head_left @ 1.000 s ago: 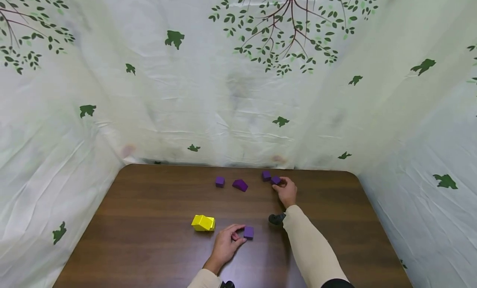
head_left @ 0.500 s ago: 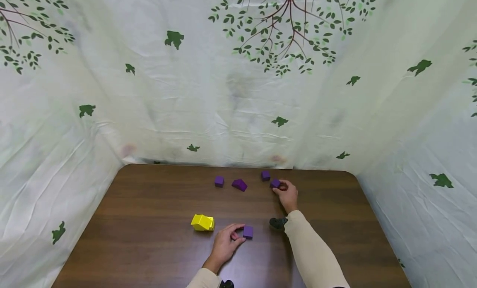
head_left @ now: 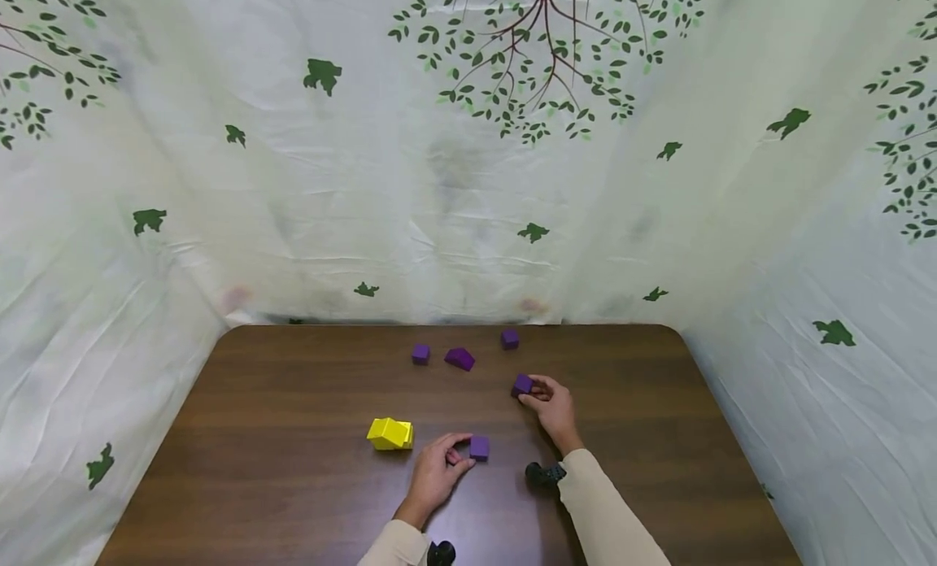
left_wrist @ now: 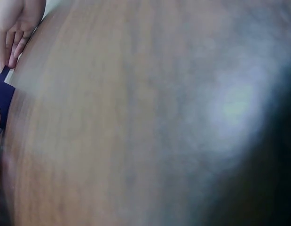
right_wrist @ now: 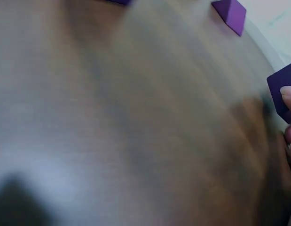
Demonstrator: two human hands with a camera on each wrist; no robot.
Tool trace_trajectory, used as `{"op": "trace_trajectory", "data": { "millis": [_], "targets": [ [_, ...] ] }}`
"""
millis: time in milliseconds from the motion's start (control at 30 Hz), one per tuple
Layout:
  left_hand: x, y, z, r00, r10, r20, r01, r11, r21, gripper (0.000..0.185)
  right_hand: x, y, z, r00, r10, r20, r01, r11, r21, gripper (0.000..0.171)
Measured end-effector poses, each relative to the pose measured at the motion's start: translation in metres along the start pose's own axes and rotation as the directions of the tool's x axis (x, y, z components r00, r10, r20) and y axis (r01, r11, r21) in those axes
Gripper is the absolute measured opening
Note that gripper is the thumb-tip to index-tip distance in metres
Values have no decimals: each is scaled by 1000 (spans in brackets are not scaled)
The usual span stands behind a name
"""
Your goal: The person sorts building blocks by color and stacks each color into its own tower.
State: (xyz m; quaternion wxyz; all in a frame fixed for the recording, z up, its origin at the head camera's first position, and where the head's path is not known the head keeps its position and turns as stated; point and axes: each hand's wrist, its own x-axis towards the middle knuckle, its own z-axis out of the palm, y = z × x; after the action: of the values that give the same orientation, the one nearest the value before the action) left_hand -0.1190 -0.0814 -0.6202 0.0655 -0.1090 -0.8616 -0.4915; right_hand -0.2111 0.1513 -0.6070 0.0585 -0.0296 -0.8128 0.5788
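Observation:
My left hand point(head_left: 433, 475) pinches a purple cube point(head_left: 479, 448) at its left side, thumb at the near edge and index finger at the far one. This cube point(left_wrist: 2, 100) also shows at the left border of the left wrist view, a fingertip against it. Farther back and to the right, my right hand point(head_left: 554, 410) holds a second purple cube point(head_left: 522, 385) between thumb and fingers. The right wrist view shows that cube point(right_wrist: 278, 89) at its right border with the thumb on its face. Whether it touches the table is hard to tell.
Along the back of the brown table point(head_left: 293, 485) lie a purple cube point(head_left: 420, 354), a purple wedge-like block point(head_left: 459, 359) and another purple cube point(head_left: 509, 339). Yellow blocks point(head_left: 390, 434) sit left of my left hand. A leaf-patterned cloth point(head_left: 468, 192) hangs behind and at both sides.
My right hand has drawn its purple cube toward me, away from the cube at the back. My left hand stays at its cube. The head view has shifted slightly.

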Motion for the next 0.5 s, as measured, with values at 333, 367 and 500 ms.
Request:
{"op": "trace_trajectory", "data": {
  "millis": [333,367,500],
  "targets": [
    [1,1,1,1000,-4,-7,4,1000,-15,36,-47,-5,9,999,10,46,-14,997,77,37],
    [1,0,1,1000,-7,-4,7,1000,-14,36,-51,-6,9,999,17,51,-21,995,95,38],
    [2,-1,0,1000,-7,-5,7,1000,-10,36,-63,-8,11,996,-2,87,-9,992,122,39]
  ]
}}
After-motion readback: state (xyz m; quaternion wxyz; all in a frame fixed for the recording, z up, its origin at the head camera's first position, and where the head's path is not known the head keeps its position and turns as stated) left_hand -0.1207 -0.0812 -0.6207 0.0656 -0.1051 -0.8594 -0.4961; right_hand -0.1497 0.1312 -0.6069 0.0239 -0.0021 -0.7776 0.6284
